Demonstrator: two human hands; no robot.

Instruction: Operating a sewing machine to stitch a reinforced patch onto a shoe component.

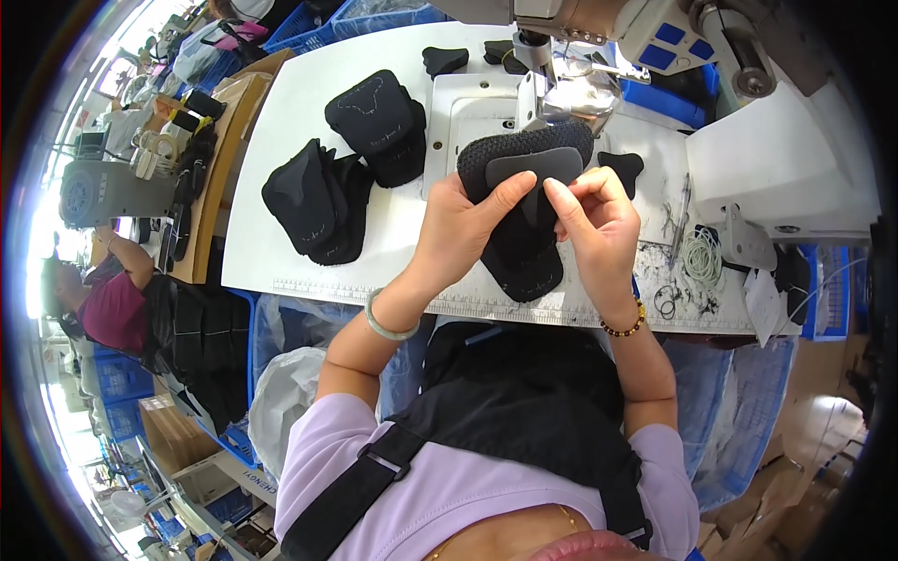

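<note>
Above the front of the white sewing table, I hold up a black padded fabric piece [475, 157] with a mesh-textured edge. A smooth dark-grey patch [533, 163], broad on top with a narrower stem, lies against its face. My left hand [447, 229] grips the piece from the left, thumb pressed on the patch. My right hand [601, 222] is closed in a pinch by the patch's right side, thumb beside the left one. Below the hands is a rounded black stitched section [526, 264]; whether it belongs to the same piece I cannot tell.
Two stacks of black padded pieces [304, 201] [374, 117] lie on the table [267, 248] to the left. A sewing machine [786, 159] stands at the right, its needle area just beyond my hands. Scissors [678, 220], coiled cord [702, 254] and thread scraps lie right.
</note>
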